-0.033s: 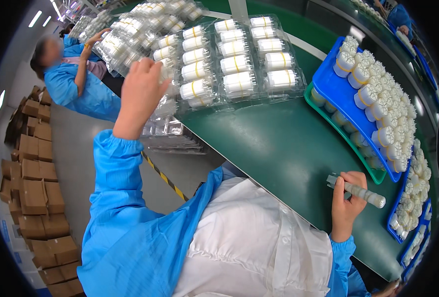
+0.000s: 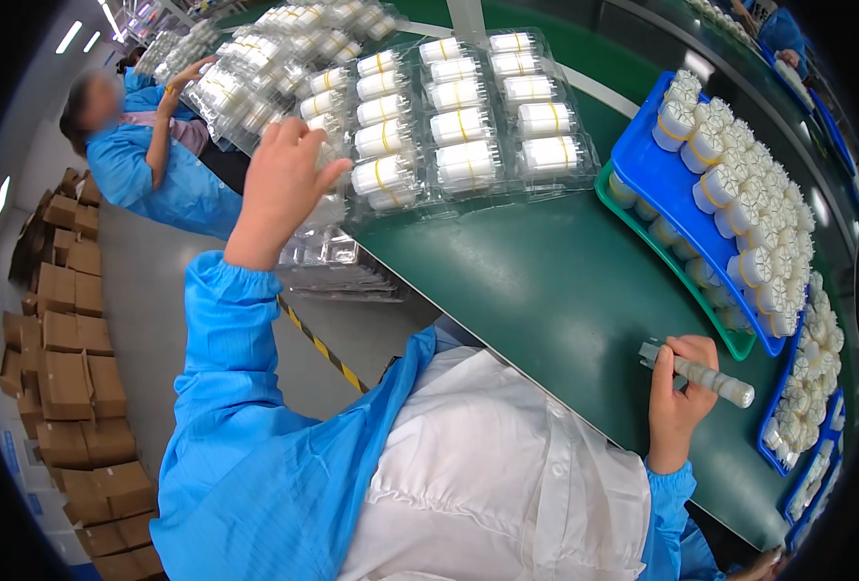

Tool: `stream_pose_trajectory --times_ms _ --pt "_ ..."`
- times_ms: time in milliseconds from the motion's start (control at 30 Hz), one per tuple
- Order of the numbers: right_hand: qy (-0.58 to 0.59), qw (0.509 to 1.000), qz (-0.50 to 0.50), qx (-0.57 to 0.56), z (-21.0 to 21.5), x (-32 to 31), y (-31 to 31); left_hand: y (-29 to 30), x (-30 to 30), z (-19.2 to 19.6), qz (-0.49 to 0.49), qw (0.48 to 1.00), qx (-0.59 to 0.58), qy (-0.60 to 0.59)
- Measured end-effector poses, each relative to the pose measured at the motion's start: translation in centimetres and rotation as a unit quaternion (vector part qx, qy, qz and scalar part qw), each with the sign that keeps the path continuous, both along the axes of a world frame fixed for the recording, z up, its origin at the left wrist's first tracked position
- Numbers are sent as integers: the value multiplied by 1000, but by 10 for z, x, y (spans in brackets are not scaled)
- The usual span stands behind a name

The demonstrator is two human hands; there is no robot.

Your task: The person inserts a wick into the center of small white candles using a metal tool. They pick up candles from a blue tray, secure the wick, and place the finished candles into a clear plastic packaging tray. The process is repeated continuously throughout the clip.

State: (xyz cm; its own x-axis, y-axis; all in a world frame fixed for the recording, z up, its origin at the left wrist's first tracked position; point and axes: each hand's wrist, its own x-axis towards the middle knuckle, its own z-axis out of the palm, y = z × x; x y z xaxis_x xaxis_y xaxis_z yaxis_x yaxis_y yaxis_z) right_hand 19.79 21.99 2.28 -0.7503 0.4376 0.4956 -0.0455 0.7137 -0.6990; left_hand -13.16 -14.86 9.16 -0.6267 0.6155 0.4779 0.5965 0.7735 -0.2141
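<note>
My left hand (image 2: 286, 189) hovers over the near left corner of the clear plastic tray (image 2: 592, 167); its fingers are bent and apart, with nothing visible in them. In that tray lie rows of white cylinder bundles (image 2: 466, 163), each ringed by a yellow band. My right hand (image 2: 683, 402) is closed around a stick-shaped thing wrapped in whitish tape (image 2: 724, 383), with a clear, flat end beyond the thumb. It is held above the green table (image 2: 536, 281), and I cannot tell its exact kind.
At the right, a blue tray (image 2: 632, 145) of banded white bundles sits on a green tray (image 2: 729, 339); further blue trays (image 2: 773, 455) continue nearer. More filled clear trays (image 2: 255, 68) are piled far left, beside a co-worker in blue (image 2: 124, 160). Cardboard boxes (image 2: 66, 339) line the left wall.
My left hand has come slightly nearer and to the right, and its thumb stands further out from the fingers. My right hand stays still with the wrapped stick.
</note>
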Motion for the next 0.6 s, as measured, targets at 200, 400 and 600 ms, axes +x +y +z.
stream_pose_trajectory --times_ms 200,400,600 --pt "1 1000 1 18 0 0 1 -15 -20 -21 -5 994 113 6" --pt "-9 1000 5 4 -1 0 0 -24 -32 -49 57 977 202 -32" --pt "-24 1000 1 5 -1 -3 -2 -107 -74 -69 111 857 450 -226"
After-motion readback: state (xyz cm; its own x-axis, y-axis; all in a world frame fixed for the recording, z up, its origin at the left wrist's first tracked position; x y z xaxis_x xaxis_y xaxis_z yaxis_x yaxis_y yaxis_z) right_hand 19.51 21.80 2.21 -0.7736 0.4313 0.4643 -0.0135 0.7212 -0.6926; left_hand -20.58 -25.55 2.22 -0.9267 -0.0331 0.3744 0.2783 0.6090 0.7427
